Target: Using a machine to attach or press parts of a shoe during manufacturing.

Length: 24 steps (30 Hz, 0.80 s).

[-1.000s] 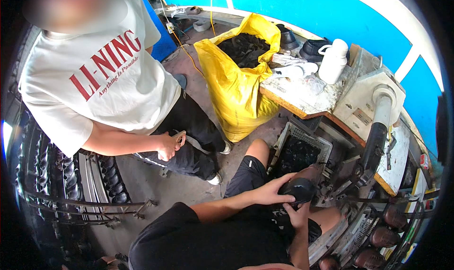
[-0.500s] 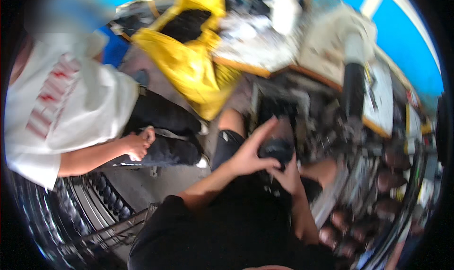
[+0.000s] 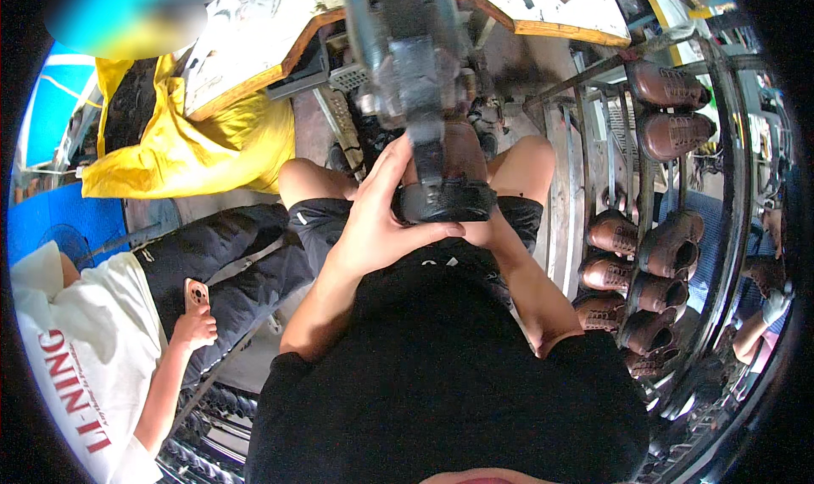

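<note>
1. Brown shoe [image 3: 465, 163], black at its lower end, sat just above frame centre, between the person's knees; both hands were at it.
2. Left hand [image 3: 377, 225]: grasping the shoe, fingers up its left side, thumb laid across below the black end.
3. Right hand [image 3: 486, 229]: against the shoe's lower right. Fingers hidden behind the shoe, so couldn't tell how far they were closed.
4. Dark machine arm [image 3: 411, 51] came down from top centre, its tip overlapping the shoe in view. Blurred; couldn't tell whether it touched.
5. Worktable [image 3: 254, 26] with white top and wooden edge ran along the upper left. Yellow sack [image 3: 233, 145] stood just beside it, dark stuff in its mouth.
6. Right of frame: metal rack [image 3: 731, 162] carrying brown lace-up shoes [image 3: 678, 136], several in pairs.
7. Lower left: co-worker in white shirt [image 3: 102, 348], hand [image 3: 197, 327] grasping a pink phone [image 3: 197, 293].
8. Far right edge: another person's gloved hand [image 3: 775, 306], small; couldn't tell its grip.
</note>
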Each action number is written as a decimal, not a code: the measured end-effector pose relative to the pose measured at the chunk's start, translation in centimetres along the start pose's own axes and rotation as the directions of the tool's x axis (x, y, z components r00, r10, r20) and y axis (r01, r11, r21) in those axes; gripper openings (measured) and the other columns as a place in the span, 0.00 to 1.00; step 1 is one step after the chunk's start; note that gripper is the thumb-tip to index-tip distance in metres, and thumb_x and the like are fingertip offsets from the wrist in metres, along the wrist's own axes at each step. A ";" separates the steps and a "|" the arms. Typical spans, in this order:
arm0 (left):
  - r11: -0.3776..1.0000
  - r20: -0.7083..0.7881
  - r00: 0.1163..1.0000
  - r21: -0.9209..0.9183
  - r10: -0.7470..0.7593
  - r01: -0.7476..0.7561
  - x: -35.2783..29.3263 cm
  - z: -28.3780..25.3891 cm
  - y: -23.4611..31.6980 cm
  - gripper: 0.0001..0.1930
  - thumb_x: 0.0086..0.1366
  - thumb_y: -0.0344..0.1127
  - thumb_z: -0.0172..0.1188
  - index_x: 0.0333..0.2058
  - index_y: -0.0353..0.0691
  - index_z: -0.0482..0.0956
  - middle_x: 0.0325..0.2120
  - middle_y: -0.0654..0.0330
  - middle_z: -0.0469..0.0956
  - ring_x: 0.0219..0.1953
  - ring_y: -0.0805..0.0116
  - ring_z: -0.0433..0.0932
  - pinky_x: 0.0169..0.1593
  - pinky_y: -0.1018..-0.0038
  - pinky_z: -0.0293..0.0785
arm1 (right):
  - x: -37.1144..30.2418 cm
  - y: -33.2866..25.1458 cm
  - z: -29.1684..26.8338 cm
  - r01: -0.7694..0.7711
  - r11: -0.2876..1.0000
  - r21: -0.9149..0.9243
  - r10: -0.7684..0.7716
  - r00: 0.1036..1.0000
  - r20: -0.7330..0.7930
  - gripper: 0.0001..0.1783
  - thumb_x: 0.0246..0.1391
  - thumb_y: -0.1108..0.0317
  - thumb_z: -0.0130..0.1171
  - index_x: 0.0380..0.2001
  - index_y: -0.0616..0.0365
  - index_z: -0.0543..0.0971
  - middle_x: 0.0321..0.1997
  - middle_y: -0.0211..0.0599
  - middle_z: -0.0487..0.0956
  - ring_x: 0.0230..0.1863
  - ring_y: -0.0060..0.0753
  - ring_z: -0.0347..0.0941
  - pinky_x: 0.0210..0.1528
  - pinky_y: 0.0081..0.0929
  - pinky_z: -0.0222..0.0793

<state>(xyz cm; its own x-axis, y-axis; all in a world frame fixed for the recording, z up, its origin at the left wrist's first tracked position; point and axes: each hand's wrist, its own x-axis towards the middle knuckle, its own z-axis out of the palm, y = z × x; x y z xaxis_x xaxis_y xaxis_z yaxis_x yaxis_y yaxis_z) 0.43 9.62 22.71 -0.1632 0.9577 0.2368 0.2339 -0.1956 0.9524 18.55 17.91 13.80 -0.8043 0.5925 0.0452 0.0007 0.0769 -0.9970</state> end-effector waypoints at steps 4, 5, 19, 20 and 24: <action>0.997 -0.002 0.997 -0.001 -0.074 0.074 0.0 -0.1 -0.1 0.46 0.42 0.43 0.86 0.58 0.33 0.73 0.55 0.50 0.75 0.59 0.54 0.74 0.61 0.62 0.69 | 0.0 0.8 -0.7 0.007 0.994 -0.113 -0.008 1.000 -0.006 0.63 0.50 0.63 0.75 0.76 0.65 0.41 0.79 0.50 0.53 0.79 0.43 0.50 0.77 0.38 0.49; 0.997 0.002 0.997 0.000 -0.077 0.077 0.0 -0.1 -0.2 0.46 0.42 0.43 0.86 0.58 0.33 0.73 0.55 0.50 0.75 0.59 0.54 0.74 0.61 0.62 0.69 | 0.3 0.5 -0.8 0.031 0.995 -0.094 -0.034 0.999 -0.033 0.63 0.49 0.63 0.76 0.76 0.64 0.43 0.78 0.50 0.54 0.78 0.44 0.51 0.77 0.38 0.50; 0.965 -0.073 0.978 -0.191 -0.195 0.178 -1.1 -0.5 -1.1 0.45 0.43 0.29 0.85 0.58 0.32 0.66 0.52 0.59 0.73 0.53 0.71 0.75 0.54 0.72 0.76 | 2.2 -5.3 -5.0 0.083 0.908 -0.410 -0.081 0.996 0.023 0.61 0.36 0.77 0.74 0.75 0.50 0.56 0.71 0.50 0.62 0.72 0.55 0.60 0.74 0.41 0.58; 0.960 -0.074 0.976 -0.211 -0.204 0.185 -1.1 -0.4 -1.0 0.46 0.44 0.28 0.84 0.59 0.32 0.65 0.52 0.59 0.73 0.53 0.71 0.75 0.55 0.71 0.76 | 2.2 -6.1 -5.4 0.049 0.893 -0.448 -0.036 0.999 0.036 0.62 0.35 0.78 0.73 0.75 0.48 0.56 0.71 0.50 0.63 0.71 0.56 0.61 0.73 0.42 0.59; 0.929 -0.060 0.965 -0.290 -0.256 0.228 -1.9 -0.1 -1.7 0.47 0.45 0.25 0.83 0.62 0.33 0.63 0.54 0.59 0.72 0.55 0.71 0.74 0.57 0.71 0.74 | 2.1 -8.6 -6.2 0.045 0.798 -0.600 -0.016 0.998 0.054 0.60 0.35 0.78 0.73 0.75 0.43 0.59 0.68 0.49 0.66 0.67 0.57 0.64 0.70 0.43 0.62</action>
<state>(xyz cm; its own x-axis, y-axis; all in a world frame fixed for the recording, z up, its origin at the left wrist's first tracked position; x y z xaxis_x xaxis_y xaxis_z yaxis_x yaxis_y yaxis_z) 0.22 8.15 20.66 -0.2744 0.9616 -0.0037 -0.0982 -0.0242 0.9949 20.53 23.50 22.84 -0.8353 0.5468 0.0574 0.3209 0.5696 -0.7567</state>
